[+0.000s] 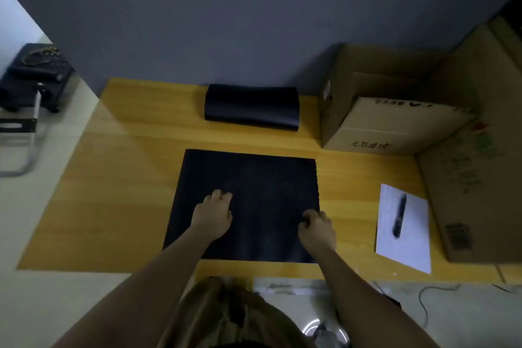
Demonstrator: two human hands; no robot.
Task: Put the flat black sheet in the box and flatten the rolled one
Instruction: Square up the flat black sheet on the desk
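Black and flat, the sheet [248,200] is lying near-centre on the table [113,178]. Left hand [213,216] is pressing it down, fingers loosely curled, while right hand [317,230] is pinching its right edge, probably to lift it toward the box [395,110] far right. Rolled sheet [251,106] is waiting beyond.

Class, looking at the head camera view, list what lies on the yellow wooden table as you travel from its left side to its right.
Flat black sheet with the left hand and then the right hand on it → white paper with a black pen on it → large brown cardboard box.
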